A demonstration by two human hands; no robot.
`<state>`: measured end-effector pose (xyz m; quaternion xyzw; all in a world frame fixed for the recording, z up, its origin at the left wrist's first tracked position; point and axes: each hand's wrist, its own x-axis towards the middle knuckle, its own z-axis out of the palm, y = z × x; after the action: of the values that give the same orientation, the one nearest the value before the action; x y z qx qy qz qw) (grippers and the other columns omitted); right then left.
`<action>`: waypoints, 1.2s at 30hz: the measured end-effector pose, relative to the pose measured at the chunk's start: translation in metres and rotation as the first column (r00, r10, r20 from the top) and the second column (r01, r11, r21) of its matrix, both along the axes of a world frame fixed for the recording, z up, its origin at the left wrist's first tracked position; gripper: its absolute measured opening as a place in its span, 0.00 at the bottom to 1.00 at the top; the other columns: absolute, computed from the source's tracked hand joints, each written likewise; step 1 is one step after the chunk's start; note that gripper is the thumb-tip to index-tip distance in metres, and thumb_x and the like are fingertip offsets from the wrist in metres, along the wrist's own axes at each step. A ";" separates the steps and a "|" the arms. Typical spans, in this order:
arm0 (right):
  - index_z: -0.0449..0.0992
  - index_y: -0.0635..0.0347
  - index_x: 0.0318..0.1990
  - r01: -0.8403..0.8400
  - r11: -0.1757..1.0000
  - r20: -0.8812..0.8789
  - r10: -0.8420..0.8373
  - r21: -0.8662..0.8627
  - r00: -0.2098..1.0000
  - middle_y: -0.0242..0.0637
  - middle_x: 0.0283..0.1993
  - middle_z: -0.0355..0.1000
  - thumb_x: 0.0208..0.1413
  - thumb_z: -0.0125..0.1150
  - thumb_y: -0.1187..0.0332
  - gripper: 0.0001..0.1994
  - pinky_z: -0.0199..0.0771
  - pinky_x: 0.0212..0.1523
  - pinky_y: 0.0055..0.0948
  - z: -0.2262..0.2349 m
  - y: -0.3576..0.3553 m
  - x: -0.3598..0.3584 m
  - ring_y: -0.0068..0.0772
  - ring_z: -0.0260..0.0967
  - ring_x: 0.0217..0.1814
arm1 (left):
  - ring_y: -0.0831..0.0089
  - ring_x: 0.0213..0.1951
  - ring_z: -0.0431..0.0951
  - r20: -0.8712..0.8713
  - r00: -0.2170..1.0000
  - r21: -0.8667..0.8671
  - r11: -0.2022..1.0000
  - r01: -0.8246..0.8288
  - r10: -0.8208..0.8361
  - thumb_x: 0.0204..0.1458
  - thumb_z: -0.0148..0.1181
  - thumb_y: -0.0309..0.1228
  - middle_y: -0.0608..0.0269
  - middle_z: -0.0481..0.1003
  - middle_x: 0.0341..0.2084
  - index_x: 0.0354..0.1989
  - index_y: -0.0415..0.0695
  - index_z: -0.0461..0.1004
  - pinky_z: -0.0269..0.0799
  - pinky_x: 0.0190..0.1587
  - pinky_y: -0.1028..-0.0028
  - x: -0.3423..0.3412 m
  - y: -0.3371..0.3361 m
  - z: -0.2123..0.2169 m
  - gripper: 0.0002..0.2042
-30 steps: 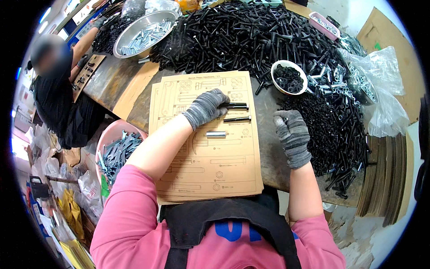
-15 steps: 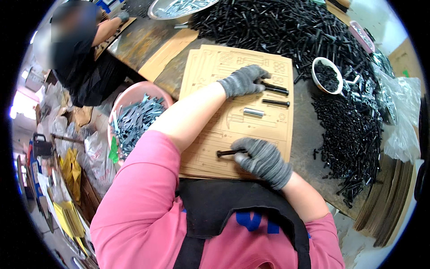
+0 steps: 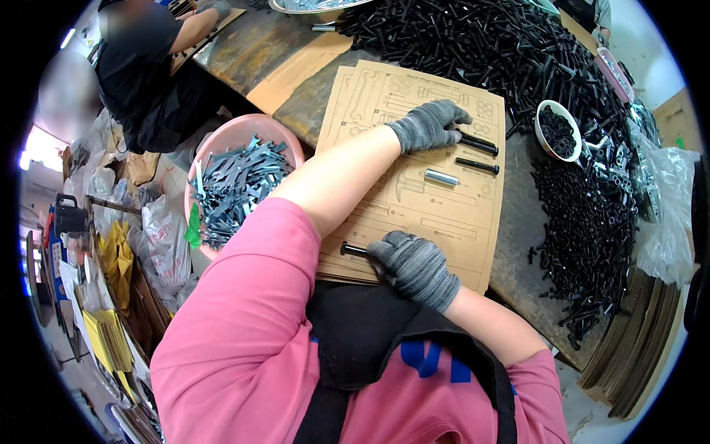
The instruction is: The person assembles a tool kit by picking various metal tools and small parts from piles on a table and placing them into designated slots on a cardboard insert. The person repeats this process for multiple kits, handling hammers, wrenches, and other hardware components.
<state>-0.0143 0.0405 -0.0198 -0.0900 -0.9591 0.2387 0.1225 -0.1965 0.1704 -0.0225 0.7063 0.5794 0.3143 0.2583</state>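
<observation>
A: Surface first.
B: One table [image 3: 514, 244], grey, worn. One co-worker [image 3: 159, 81], dark clothing, at its far left.
A: Heaps?
B: One large, black bolts [image 3: 458, 55], across the far side. One smaller, black screws [image 3: 592, 244], along the right.
A: Sheets?
B: One stack, brown sheets [image 3: 470, 255], printed with outlines of hardware; at the near edge, between the two forearms.
A: Containers?
B: One pink tub [image 3: 237, 127], left of the stack and lower than the table, filled with wrenches [image 3: 240, 181]. One white bowl [image 3: 568, 157], black rings [image 3: 556, 129] inside, between the two heaps.
A: Hands?
B: Two, grey gloves. Left hand [image 3: 431, 127]: over the upper part of the stack, grip spread, thumb and forefinger apart. Right hand [image 3: 410, 266]: over the stack's near edge, grip closed, pinching one black bolt.
A: Loose pieces?
B: Held bolt [image 3: 355, 251]: jutting left from the right hand, head outward. Upper bolt [image 3: 481, 143]: on the stack, its end just beside the left thumb; contact, cannot tell. Lower bolt [image 3: 477, 166]: just below that, roughly parallel. Silver tube [image 3: 441, 177]: one, shortest, on the stack, below and left of the lower bolt.
</observation>
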 end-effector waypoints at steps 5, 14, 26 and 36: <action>0.71 0.54 0.34 0.006 0.999 -0.019 -0.006 -0.036 1.000 0.39 0.28 0.67 0.45 0.56 0.63 0.10 0.69 0.29 0.34 0.006 0.006 0.006 0.41 0.67 0.29 | 0.65 0.40 0.70 -0.024 1.000 0.147 0.989 0.003 0.000 0.45 0.54 0.29 0.55 0.69 0.36 0.45 0.43 0.68 0.66 0.45 0.71 -0.001 0.004 -0.015 0.16; 0.74 0.57 0.34 0.431 0.901 -0.136 -0.423 0.040 0.896 0.39 0.34 0.70 0.44 0.57 0.66 0.09 0.69 0.39 0.31 0.034 0.145 0.093 0.38 0.69 0.37 | 0.63 0.37 0.71 -0.061 0.995 0.264 0.962 -0.064 0.083 0.47 0.51 0.26 0.55 0.71 0.32 0.39 0.42 0.71 0.66 0.42 0.70 0.001 -0.003 -0.013 0.10; 0.69 0.52 0.47 0.802 0.546 0.117 -0.837 0.242 0.534 0.46 0.48 0.66 0.45 0.55 0.53 0.22 0.63 0.50 0.38 0.077 0.351 0.081 0.45 0.64 0.50 | 0.60 0.38 0.70 -0.027 0.998 0.228 0.972 -0.055 0.063 0.46 0.51 0.25 0.54 0.70 0.32 0.38 0.40 0.70 0.65 0.43 0.69 0.002 -0.003 -0.009 0.10; 0.75 0.56 0.40 0.905 0.368 0.408 -0.875 0.214 0.259 0.43 0.43 0.70 0.38 0.62 0.50 0.23 0.67 0.46 0.37 0.052 0.429 0.006 0.43 0.68 0.47 | 0.61 0.36 0.71 -0.019 0.999 0.225 0.974 -0.032 0.037 0.43 0.54 0.26 0.55 0.70 0.31 0.38 0.40 0.71 0.67 0.41 0.69 0.003 -0.003 -0.004 0.12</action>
<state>-0.0083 0.4691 0.0320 -0.6697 -0.7313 0.1295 0.0027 -0.1931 0.1672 -0.0267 0.7242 0.5554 0.3741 0.1647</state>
